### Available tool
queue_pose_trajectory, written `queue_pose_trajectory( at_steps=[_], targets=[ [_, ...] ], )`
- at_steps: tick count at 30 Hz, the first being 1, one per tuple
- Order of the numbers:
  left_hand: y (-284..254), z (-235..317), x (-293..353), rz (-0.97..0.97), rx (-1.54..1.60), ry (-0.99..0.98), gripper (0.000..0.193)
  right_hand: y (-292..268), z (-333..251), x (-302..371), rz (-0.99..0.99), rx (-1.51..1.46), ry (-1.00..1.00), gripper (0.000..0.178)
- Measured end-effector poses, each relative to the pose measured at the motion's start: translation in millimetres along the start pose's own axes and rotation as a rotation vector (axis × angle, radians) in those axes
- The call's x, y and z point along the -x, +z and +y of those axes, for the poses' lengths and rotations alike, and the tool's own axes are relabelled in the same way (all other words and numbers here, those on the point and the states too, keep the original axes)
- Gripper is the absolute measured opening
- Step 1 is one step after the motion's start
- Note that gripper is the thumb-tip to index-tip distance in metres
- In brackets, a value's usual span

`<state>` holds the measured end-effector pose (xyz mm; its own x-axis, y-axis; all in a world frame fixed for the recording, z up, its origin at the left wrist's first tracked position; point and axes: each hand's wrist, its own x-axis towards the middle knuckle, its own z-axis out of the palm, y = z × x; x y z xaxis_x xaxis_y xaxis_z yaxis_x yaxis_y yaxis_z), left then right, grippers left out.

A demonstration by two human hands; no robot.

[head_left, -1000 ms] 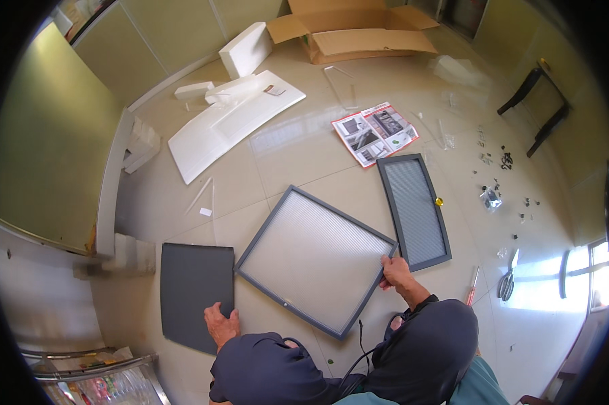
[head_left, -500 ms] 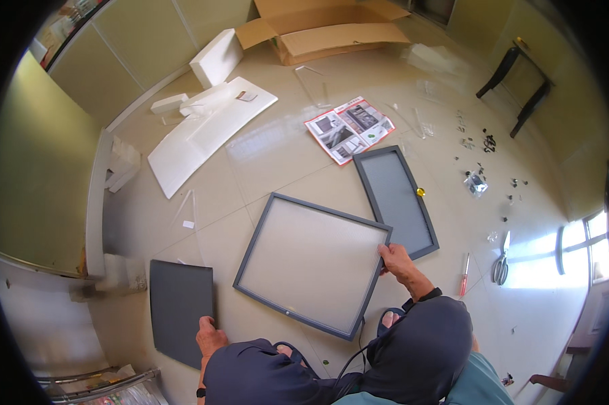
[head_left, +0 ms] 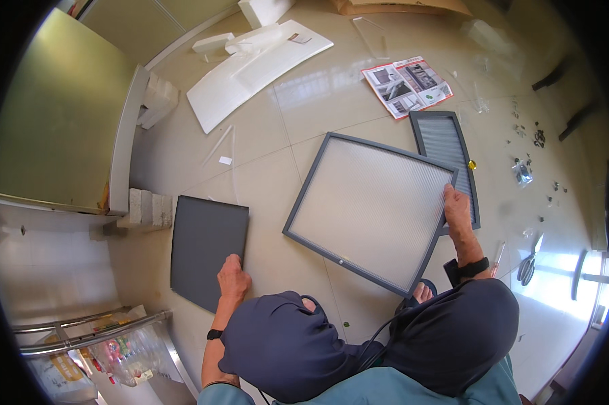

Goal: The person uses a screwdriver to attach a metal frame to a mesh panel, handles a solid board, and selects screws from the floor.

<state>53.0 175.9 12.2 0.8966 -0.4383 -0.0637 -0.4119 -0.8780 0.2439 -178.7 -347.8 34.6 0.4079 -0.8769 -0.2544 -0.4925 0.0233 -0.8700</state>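
My left hand grips the right edge of a flat dark grey panel, fingers closed on it. With my right hand I hold the right side of a larger dark-framed panel with a pale, ribbed, see-through middle. This framed panel lies tilted in front of my knees, a small round knob on its near edge. Its right corner overlaps a narrower framed panel with a yellow piece on its side. The undersides of both held panels are hidden.
A printed instruction sheet and white foam slabs lie farther off. To the right are small fittings, a bagged part, scissors and a screwdriver. A metal rack stands at lower left, a cabinet at left.
My view has shifted, so the floor things appear farther right and higher. Both hands keep their holds on the same two panels.
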Motion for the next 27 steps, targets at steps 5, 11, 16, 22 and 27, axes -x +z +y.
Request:
queue_pose_trajectory(
  at_steps=[5, 11, 16, 22, 27],
  targets=[
    [-7.4, 3.4, -0.4, -0.040, -0.002, 0.005, 0.023, 6.0, -8.9, -0.3, -0.011, 0.043, 0.093, 0.048],
    [-29.2, 26.8, -13.9, 0.199, 0.010, 0.128, 0.023, 17.3, 4.3, 5.9, -0.187, 0.094, 0.110, 0.049],
    [-44.0, 52.8, -24.5, 0.394, 0.114, 0.330, 0.024, 38.4, 4.3, 9.1, -0.250, 0.181, 0.118, 0.048],
    [-89.8, 85.8, -38.4, 0.476, 0.108, 0.458, 0.022, 53.2, 15.0, 10.5, -0.290, 0.178, 0.140, 0.046],
    [-168.3, 105.4, -45.6, 0.690, 0.255, 0.347, 0.030, 53.4, 13.6, 13.3, -0.394, 0.046, 0.228, 0.045]
  ],
)
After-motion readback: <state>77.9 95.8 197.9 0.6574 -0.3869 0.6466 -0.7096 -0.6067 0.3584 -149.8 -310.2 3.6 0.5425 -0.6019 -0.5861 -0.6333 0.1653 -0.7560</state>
